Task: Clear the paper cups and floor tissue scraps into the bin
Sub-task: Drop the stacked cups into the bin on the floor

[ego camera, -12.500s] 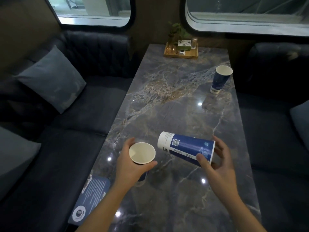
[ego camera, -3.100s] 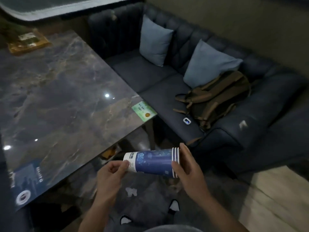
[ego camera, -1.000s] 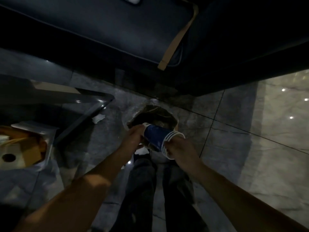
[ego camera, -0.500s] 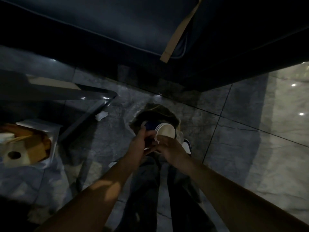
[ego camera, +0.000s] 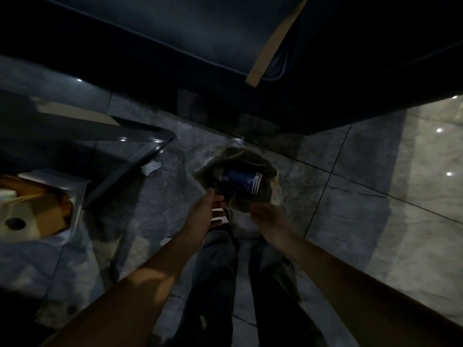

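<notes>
A stack of blue paper cups (ego camera: 242,179) lies on its side inside the bin (ego camera: 271,171), which is lined with a crumpled bag and stands on the floor in front of my feet. My left hand (ego camera: 205,211) hovers at the bin's near left edge, fingers loosely curled and holding nothing. Just below the bin's near rim, my right hand (ego camera: 269,217) also holds nothing. A white tissue scrap (ego camera: 150,167) lies on the floor by the table's corner. Another small scrap (ego camera: 165,241) lies near my left forearm.
The dark table's corner (ego camera: 160,144) juts in from the left. Beneath it stands an open bag (ego camera: 42,206) with a paper roll. A dark sofa (ego camera: 225,46) with a hanging tan strap (ego camera: 273,46) runs along the top. Pale floor tiles (ego camera: 413,196) spread to the right.
Both hands have let go of the cup stack, which now lies in the bin. My hands have drawn back toward me.
</notes>
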`<state>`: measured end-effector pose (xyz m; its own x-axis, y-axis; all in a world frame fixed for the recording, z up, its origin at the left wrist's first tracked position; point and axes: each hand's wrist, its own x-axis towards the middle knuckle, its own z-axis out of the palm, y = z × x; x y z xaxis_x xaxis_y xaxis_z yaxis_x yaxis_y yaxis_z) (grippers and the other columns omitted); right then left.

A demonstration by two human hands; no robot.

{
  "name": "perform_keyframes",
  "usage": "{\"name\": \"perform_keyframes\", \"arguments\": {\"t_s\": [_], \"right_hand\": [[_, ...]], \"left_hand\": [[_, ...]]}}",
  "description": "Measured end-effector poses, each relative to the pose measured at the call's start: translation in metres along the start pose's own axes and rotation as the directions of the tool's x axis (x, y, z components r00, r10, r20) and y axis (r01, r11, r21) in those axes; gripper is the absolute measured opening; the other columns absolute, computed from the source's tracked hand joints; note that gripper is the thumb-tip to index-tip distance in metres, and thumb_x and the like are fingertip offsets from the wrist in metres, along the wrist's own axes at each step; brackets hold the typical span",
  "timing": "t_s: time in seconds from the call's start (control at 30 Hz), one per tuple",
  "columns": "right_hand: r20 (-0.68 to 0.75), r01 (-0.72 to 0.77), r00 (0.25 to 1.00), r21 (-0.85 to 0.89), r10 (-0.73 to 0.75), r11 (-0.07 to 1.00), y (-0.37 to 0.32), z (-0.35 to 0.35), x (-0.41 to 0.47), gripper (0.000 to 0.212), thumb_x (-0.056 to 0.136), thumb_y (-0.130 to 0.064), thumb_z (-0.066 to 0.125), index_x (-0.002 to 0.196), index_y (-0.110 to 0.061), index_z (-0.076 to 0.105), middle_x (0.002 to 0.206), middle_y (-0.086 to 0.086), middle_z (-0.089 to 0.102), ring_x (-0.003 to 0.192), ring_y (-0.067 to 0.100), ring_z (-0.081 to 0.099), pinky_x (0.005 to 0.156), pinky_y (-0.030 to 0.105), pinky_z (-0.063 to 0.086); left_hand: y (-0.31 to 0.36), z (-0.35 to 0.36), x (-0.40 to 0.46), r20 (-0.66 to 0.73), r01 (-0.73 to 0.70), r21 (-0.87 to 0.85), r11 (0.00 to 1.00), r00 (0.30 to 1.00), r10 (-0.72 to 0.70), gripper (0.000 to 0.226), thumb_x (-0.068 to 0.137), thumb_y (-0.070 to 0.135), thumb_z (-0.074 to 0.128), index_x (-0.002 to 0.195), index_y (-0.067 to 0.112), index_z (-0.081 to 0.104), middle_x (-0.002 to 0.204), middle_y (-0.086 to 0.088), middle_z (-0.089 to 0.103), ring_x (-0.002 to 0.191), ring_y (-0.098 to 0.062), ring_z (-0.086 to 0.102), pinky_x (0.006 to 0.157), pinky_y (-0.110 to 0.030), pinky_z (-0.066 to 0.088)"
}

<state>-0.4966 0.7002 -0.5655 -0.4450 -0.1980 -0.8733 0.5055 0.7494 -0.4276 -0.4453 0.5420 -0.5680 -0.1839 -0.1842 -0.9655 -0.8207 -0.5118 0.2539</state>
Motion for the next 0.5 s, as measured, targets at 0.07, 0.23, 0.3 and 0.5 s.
{"name": "perform_keyframes", "arguments": {"t_s": [0.07, 0.23, 0.3, 0.5], "right_hand": [[-0.033, 0.001, 0.999, -0.017, -0.002, 1.0, 0.001, -0.005, -0.002, 0.039, 0.089, -0.006, 0.057, 0.069, -0.038, 0.066, 0.093, 0.003, 0.066, 0.097, 0.03, 0.066, 0.092, 0.043, 0.052], [-0.059, 0.028, 0.998, -0.053, -0.031, 0.998, -0.011, -0.013, -0.011, 0.018, 0.092, -0.003, 0.056, 0.105, -0.004, 0.069, 0.097, 0.004, 0.063, 0.094, 0.017, 0.059, 0.088, 0.026, 0.047], [-0.069, 0.057, 0.996, -0.08, -0.063, 0.995, -0.015, -0.014, -0.015, 0.017, 0.092, -0.002, 0.056, 0.105, -0.003, 0.068, 0.102, 0.01, 0.065, 0.097, 0.022, 0.06, 0.091, 0.032, 0.048], [0.047, 0.152, 0.988, -0.301, -0.144, 0.942, -0.02, -0.015, -0.037, 0.028, 0.09, -0.007, 0.059, 0.118, -0.003, 0.062, 0.116, 0.014, 0.065, 0.104, 0.024, 0.059, 0.09, 0.023, 0.042]], "left_hand": [[-0.001, -0.01, -0.003, -0.018, -0.002, 0.04, 0.999, 1.0, 0.003, 0.043, 0.102, 0.04, 0.041, 0.111, 0.006, 0.066, 0.098, -0.01, 0.068, 0.077, -0.017, 0.063, 0.065, -0.026, 0.051], [-0.004, -0.036, -0.019, -0.024, -0.1, 0.101, 0.99, 0.994, 0.103, 0.027, 0.101, 0.024, 0.049, 0.109, 0.003, 0.063, 0.095, -0.011, 0.062, 0.073, -0.013, 0.059, 0.068, -0.027, 0.048], [-0.007, -0.045, -0.028, -0.015, -0.109, 0.1, 0.989, 0.994, 0.111, 0.017, 0.099, 0.017, 0.053, 0.095, 0.005, 0.065, 0.082, -0.008, 0.06, 0.063, -0.011, 0.059, 0.057, -0.023, 0.049], [-0.039, -0.062, -0.055, -0.108, -0.2, 0.238, 0.95, 0.967, 0.231, 0.024, 0.095, 0.01, 0.057, 0.08, 0.026, 0.066, 0.087, -0.01, 0.068, 0.084, -0.026, 0.062, 0.084, -0.041, 0.051]]}}
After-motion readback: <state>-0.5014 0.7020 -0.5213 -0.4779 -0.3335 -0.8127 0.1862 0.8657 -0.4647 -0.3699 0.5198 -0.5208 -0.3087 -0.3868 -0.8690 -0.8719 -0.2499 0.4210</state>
